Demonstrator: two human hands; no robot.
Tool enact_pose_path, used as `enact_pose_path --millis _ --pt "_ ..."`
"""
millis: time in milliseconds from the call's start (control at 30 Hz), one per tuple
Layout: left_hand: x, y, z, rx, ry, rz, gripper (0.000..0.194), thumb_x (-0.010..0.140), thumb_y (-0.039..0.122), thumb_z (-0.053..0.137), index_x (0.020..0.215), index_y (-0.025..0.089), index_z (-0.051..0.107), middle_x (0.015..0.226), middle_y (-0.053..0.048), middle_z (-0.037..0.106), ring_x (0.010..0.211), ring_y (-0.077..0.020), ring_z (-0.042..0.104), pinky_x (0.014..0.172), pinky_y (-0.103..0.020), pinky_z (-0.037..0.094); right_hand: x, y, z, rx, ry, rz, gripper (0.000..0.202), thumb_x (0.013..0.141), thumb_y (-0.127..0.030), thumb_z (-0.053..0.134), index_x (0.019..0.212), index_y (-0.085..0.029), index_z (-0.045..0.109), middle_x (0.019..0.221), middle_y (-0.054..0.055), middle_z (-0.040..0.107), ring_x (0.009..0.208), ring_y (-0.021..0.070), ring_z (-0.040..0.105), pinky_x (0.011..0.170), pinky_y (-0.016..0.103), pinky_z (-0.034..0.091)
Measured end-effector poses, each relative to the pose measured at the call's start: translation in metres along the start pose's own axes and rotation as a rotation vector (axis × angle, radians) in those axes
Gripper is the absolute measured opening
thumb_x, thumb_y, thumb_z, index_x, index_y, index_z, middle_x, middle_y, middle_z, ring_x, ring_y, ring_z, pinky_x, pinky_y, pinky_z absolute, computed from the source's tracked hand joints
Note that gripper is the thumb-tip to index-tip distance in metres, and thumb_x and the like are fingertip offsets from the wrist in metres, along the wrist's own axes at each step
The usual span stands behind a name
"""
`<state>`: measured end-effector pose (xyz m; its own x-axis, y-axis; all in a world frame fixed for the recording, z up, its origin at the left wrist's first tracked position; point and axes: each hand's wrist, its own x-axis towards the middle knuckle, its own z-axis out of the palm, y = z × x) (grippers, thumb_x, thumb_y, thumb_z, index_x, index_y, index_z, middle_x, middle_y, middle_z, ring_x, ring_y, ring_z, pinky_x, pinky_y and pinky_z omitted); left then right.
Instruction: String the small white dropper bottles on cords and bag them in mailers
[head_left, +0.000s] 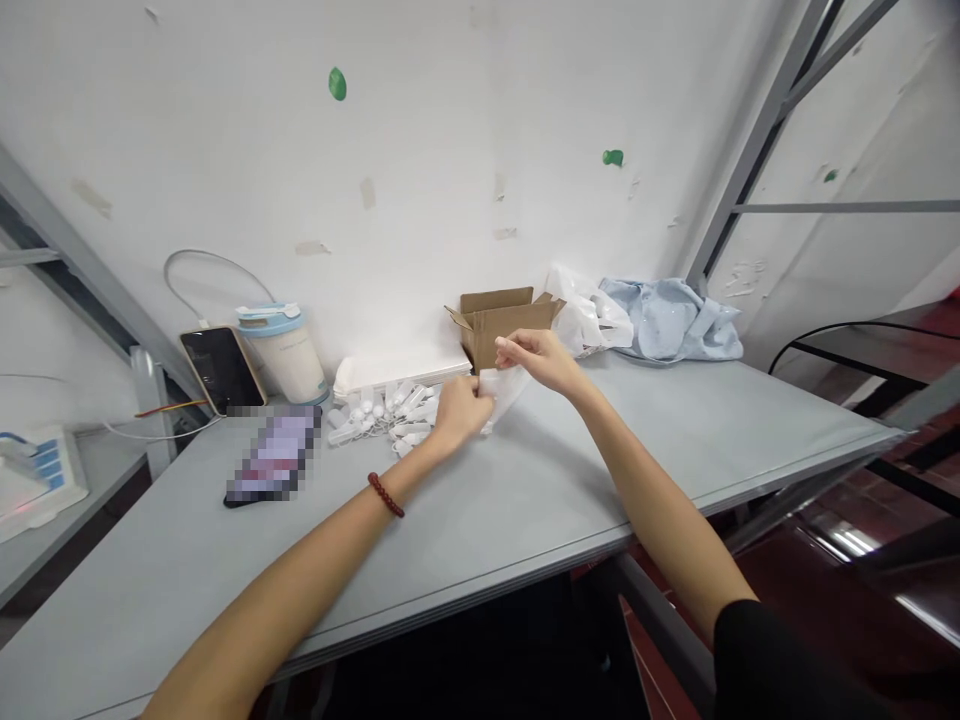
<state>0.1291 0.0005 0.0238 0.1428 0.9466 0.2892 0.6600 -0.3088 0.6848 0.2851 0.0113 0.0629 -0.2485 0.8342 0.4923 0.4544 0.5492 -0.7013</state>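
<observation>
Left of centre, small white items (386, 408) lie clustered on the table (300, 580), too jumbled to count. At the middle, the left hand (462, 408) pinches a translucent whitish bag (501, 388), its lower end hard to make out. The right hand's (541, 358) fingers curl at its top; whether they grip it, I cannot tell.

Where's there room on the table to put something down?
Right of the right arm, in front of the blue bundle, the table is bare. Also front left, between the purple thing and left arm. The back is crowded: cup, white pieces, box.
</observation>
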Motion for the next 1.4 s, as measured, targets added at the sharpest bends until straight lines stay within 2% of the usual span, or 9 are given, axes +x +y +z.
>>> enact_pose_path --millis 100,200,333,433,533,833,1167,1333,1400 --pt "0.015 0.006 -0.002 -0.445 -0.088 -0.228 0.009 0.054 0.009 0.046 0.049 0.016 0.047 0.046 0.003 0.044 0.048 -0.0112 0.047 0.052 -0.023 0.039 0.0 0.004 -0.003 -0.098 -0.034 -0.109 0.026 0.078 -0.041 0.061 0.086 -0.017 0.067 0.091 0.003 0.069 0.088 0.017 0.062 0.078 0.028 0.044" --pt "0.016 0.009 -0.005 -0.548 -0.186 -0.315 0.013 0.052 0.008 0.046 0.046 0.017 0.04 0.044 0.005 0.041 0.044 -0.0093 0.043 0.051 -0.024 0.041 0.003 0.015 0.002 -0.187 -0.069 -0.092 0.021 0.076 -0.021 0.062 0.097 -0.019 0.066 0.098 0.003 0.069 0.093 0.0173 0.061 0.081 0.029 0.044" --pt "0.008 0.006 -0.008 -0.45 -0.262 -0.268 0.013 0.06 0.017 0.052 0.048 0.017 0.046 0.047 0.003 0.045 0.049 -0.011 0.047 0.052 -0.023 0.041 0.009 0.03 0.013 -0.283 -0.016 0.001 0.019 0.075 -0.011 0.059 0.091 -0.017 0.068 0.09 0.005 0.071 0.085 0.0176 0.063 0.076 0.028 0.045" --pt "0.008 0.001 -0.009 -0.154 -0.21 -0.116 0.023 0.063 0.032 0.062 0.049 0.016 0.054 0.046 0.002 0.047 0.051 -0.0128 0.046 0.048 -0.023 0.034 0.013 0.037 0.019 -0.332 0.039 0.019 0.017 0.075 -0.008 0.059 0.087 -0.015 0.069 0.09 0.006 0.071 0.084 0.0183 0.063 0.076 0.028 0.044" --pt "0.016 -0.001 -0.006 -0.003 -0.137 -0.059 0.026 0.059 0.032 0.069 0.046 0.016 0.054 0.041 0.004 0.043 0.046 -0.011 0.042 0.045 -0.023 0.026 0.015 0.044 0.024 -0.34 0.099 -0.009 0.017 0.076 -0.008 0.058 0.088 -0.015 0.067 0.089 0.006 0.071 0.083 0.0179 0.063 0.076 0.028 0.044" --pt "0.033 0.0 0.012 -0.283 -0.198 -0.294 0.029 0.06 0.014 0.066 0.041 0.016 0.045 0.041 0.002 0.048 0.042 -0.0088 0.047 0.046 -0.02 0.036 0.019 0.058 0.033 -0.299 0.148 -0.041 0.018 0.075 -0.006 0.056 0.085 -0.015 0.067 0.087 0.005 0.07 0.081 0.0169 0.062 0.076 0.026 0.044" --pt "0.042 -0.017 0.024 -0.184 -0.165 -0.29 0.024 0.067 0.018 0.06 0.046 0.017 0.047 0.042 0.003 0.047 0.044 -0.0095 0.044 0.048 -0.021 0.034 0.024 0.07 0.047 -0.289 0.05 -0.013 0.019 0.075 -0.005 0.055 0.086 -0.016 0.065 0.088 0.004 0.068 0.083 0.0161 0.06 0.077 0.027 0.042" --pt "0.064 -0.027 0.021 -0.072 -0.11 -0.279 0.028 0.059 0.015 0.066 0.042 0.018 0.043 0.036 0.006 0.037 0.044 -0.0099 0.041 0.045 -0.021 0.026 0.024 0.075 0.059 -0.502 0.088 -0.074 0.028 0.076 -0.005 0.053 0.102 -0.012 0.062 0.118 0.014 0.056 0.107 0.0222 0.05 0.089 0.032 0.038" --pt "0.071 -0.032 0.018 -0.065 -0.092 -0.286 0.031 0.056 0.014 0.068 0.041 0.019 0.042 0.035 0.007 0.034 0.046 -0.0106 0.043 0.046 -0.021 0.027 0.023 0.076 0.062 -0.573 0.018 -0.073 0.027 0.078 -0.007 0.053 0.103 -0.013 0.061 0.122 0.015 0.052 0.111 0.0238 0.048 0.09 0.035 0.037"
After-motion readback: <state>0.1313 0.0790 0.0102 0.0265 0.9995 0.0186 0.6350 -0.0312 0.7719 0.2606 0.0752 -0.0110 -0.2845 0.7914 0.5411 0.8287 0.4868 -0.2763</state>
